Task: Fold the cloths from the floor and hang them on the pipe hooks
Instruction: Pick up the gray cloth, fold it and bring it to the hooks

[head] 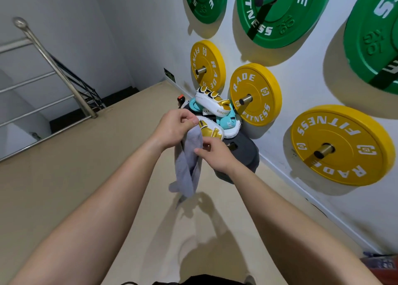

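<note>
Hanging limp, the soft grey-lilac terry cloth (187, 170) is pinched at its top by the left hand (174, 129), at eleven o'clock from the right hand (216, 156) pinching its edge.

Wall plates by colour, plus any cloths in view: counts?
Green plates: 3
Yellow plates: 3
Grey cloth: 1
Total: 7
</note>
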`<state>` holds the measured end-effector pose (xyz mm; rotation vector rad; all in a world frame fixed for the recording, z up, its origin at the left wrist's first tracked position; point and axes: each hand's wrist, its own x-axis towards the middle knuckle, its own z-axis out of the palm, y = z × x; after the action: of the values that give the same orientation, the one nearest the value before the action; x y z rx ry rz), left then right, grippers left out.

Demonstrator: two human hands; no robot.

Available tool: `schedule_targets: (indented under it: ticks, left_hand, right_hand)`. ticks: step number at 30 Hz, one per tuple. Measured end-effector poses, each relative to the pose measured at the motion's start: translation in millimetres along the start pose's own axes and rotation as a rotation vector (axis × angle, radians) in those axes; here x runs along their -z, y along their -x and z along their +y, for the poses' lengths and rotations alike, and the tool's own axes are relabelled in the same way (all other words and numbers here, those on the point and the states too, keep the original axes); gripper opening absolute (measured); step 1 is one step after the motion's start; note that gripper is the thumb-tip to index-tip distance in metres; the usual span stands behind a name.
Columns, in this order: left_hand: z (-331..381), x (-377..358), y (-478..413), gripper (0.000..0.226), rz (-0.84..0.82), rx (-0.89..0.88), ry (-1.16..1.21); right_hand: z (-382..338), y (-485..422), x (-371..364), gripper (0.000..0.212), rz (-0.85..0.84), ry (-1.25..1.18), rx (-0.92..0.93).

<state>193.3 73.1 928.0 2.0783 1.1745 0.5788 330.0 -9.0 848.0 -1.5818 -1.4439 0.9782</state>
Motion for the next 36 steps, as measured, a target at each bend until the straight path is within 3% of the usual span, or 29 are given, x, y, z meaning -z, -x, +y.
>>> schedule_targets:
  ticks: [4, 8, 13, 15, 18, 20, 23, 28, 36]
  left_hand:
    - [-4, 24, 6, 0.013, 0.129, 0.053, 0.054]
    - [-7, 38, 11, 0.014, 0.233, 0.077, 0.072]
    - [-40, 44, 17, 0.010, 0.460, 0.218, 0.033]
    - [-52, 32, 20, 0.012, 0.392, 0.282, -0.012]
    - [-51, -3, 26, 0.016, 0.080, 0.296, -0.052]
    - [-44, -27, 33, 0.005, -0.103, 0.240, -0.016]
    - [-41, -53, 38, 0.015, -0.307, 0.112, 0.040]
    - [-39, -68, 29, 0.018, -0.337, 0.101, -0.031]
    - [-5, -42, 8, 0.016, -0.258, -0.006, -0.032]
  right_hand:
    - [5, 1, -13, 0.006, -0.005, 0.094, -0.068]
    - [23, 8, -24, 0.023, 0.032, 0.182, -0.183]
    - [50, 21, -20, 0.017, 0.066, 0.119, -0.250]
    - [52, 23, -11, 0.015, 0.095, 0.058, -0.219]
    - [48, 22, -1, 0.006, 0.097, -0.045, -0.169]
    - [44, 22, 1, 0.006, 0.114, -0.090, -0.138]
    - [43, 25, 4, 0.007, 0.123, -0.124, -0.117]
    - [52, 35, 18, 0.005, 0.178, -0.131, -0.171]
    - [73, 45, 28, 0.015, 0.258, 0.110, -0.287]
